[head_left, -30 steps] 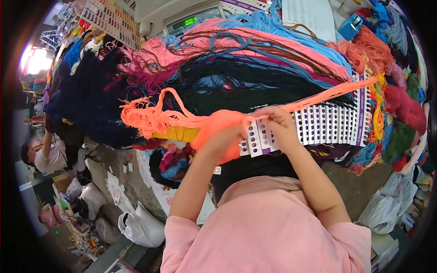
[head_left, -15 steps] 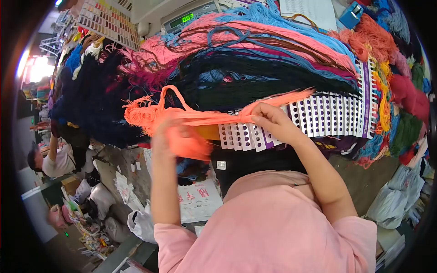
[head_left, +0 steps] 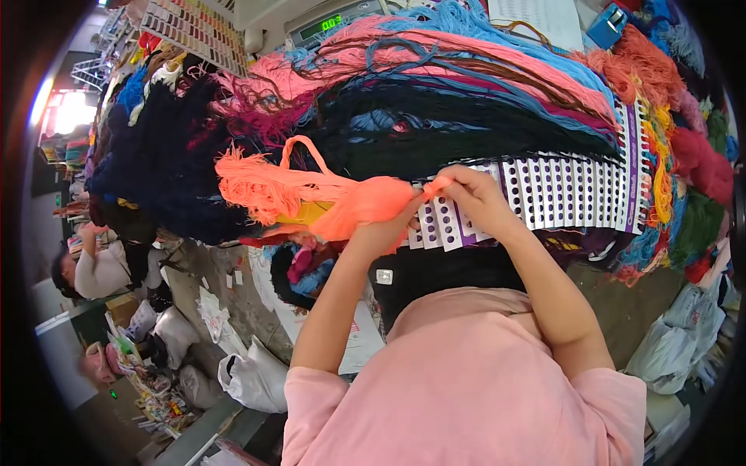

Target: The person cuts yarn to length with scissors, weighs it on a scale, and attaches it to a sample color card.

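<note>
A bundle of bright orange thread (head_left: 365,203) stretches from a loose, frayed heap at the left to my two hands at the centre. My left hand (head_left: 392,231) is closed on the bundle from below, its fingers partly covered by the thread. Close to its right, my right hand (head_left: 475,200) pinches the narrow end of the orange thread. Beneath and to the right of my right hand lie white cards with rows of holes (head_left: 559,194). Black thread (head_left: 451,132) is spread just beyond the hands.
Pink and blue threads (head_left: 497,58) lie behind the black ones. A scale (head_left: 330,25) with a green display and a colour sample card (head_left: 194,31) are at the back. A blue device (head_left: 607,26) is back right. Another person (head_left: 105,268) is at far left.
My left hand has moved right, from the middle of the orange thread to beside my right hand. The thread's free part at the right no longer extends over the cards.
</note>
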Demonstrator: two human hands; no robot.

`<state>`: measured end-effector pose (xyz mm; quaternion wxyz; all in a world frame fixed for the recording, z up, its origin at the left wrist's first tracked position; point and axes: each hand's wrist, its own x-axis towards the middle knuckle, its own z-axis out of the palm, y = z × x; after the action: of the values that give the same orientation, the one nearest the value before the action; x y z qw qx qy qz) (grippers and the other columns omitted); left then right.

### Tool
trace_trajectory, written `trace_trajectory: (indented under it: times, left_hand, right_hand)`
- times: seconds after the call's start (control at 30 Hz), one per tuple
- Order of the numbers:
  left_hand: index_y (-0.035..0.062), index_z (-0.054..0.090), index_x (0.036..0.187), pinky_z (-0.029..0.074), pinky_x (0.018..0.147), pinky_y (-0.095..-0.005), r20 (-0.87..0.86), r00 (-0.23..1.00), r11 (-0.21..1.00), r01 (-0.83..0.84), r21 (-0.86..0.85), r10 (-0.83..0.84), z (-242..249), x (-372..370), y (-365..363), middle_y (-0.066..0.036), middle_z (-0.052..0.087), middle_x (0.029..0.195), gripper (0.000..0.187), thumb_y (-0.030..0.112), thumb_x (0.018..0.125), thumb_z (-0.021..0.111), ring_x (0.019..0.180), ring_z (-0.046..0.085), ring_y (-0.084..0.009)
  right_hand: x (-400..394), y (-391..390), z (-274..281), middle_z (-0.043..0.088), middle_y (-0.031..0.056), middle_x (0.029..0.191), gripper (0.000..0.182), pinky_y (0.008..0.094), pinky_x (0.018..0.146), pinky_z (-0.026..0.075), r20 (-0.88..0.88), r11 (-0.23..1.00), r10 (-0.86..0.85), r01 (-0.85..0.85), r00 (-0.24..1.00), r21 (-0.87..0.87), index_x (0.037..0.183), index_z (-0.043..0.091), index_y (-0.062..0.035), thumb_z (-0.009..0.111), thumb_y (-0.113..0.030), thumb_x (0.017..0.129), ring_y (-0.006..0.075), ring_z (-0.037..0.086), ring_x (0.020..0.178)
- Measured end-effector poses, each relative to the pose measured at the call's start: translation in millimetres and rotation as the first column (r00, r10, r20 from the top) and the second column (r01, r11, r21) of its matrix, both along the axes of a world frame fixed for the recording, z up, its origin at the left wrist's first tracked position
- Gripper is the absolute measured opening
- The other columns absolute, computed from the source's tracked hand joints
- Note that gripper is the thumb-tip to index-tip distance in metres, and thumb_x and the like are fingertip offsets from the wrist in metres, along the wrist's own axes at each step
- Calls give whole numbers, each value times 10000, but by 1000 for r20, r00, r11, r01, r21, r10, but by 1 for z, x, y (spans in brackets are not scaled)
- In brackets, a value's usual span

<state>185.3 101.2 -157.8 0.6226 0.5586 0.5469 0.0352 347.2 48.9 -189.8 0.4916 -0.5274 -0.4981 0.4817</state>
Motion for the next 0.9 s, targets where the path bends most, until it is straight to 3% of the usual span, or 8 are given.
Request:
trace_trajectory:
  times: [0.2,0.3,0.4,0.5,0.6,0.7,0.8,0.9]
  left_hand:
    - [63,598,790,388,529,-230,163,980,992,-119,37,112,-38,-36,27,14,523,650,224,277,775,533,591,482,-91]
    - [24,568,845,379,481,-207,347,845,913,-354,-205,406,4,-83,39,0,523,659,176,184,777,539,560,469,-76]
    - [-10,523,924,361,434,-179,207,872,892,-451,-11,443,24,-130,43,-44,538,764,194,127,786,523,507,442,-53]
    - [8,501,878,325,394,-152,501,415,565,-803,-190,759,37,-149,52,-119,535,937,151,143,818,468,427,381,-38]
    - [20,486,824,317,391,-150,757,418,823,-500,-270,503,55,-147,19,-165,515,1024,141,153,830,438,410,339,-22]
    - [-69,418,1040,253,370,-163,731,366,817,-226,-531,576,56,-103,-27,-161,509,951,411,253,791,476,381,287,-37]
    - [26,512,980,317,381,-178,812,123,818,5,-575,570,40,-71,-44,-269,357,1159,305,261,813,410,392,401,-113]
    - [63,556,894,342,381,-192,863,143,866,56,-496,485,37,-58,-45,-294,205,1258,277,271,820,388,500,533,-154]
  right_hand:
    - [-2,-1,13,549,76,673,196,255,572,398,208,985,-53,85,977,-150,848,542,-27,587,-125,685,161,521,615]
    - [-11,0,-3,507,62,733,325,347,639,349,568,989,-98,18,817,145,872,529,-80,632,-176,579,227,491,729]
    - [-15,0,-6,462,48,765,374,346,660,305,657,987,-114,12,745,158,897,508,-103,623,-170,548,226,459,777]
    - [-17,-1,-5,469,51,780,374,350,677,302,673,990,-100,4,733,143,903,506,-90,626,-166,557,224,460,795]
    - [-17,-3,-4,476,55,802,396,355,701,296,618,981,-137,21,774,191,929,502,-93,630,-156,560,225,459,831]
    - [-25,-5,3,493,67,810,257,291,613,354,354,972,-165,90,921,218,864,546,-77,601,-98,614,181,481,717]
    - [-37,-13,34,513,27,807,170,215,568,376,-67,999,42,-42,997,-2,884,567,-46,522,-54,721,96,470,648]
    - [-49,-19,62,527,25,744,150,229,578,400,-579,924,146,-320,802,-210,876,564,-24,499,-52,744,96,484,611]
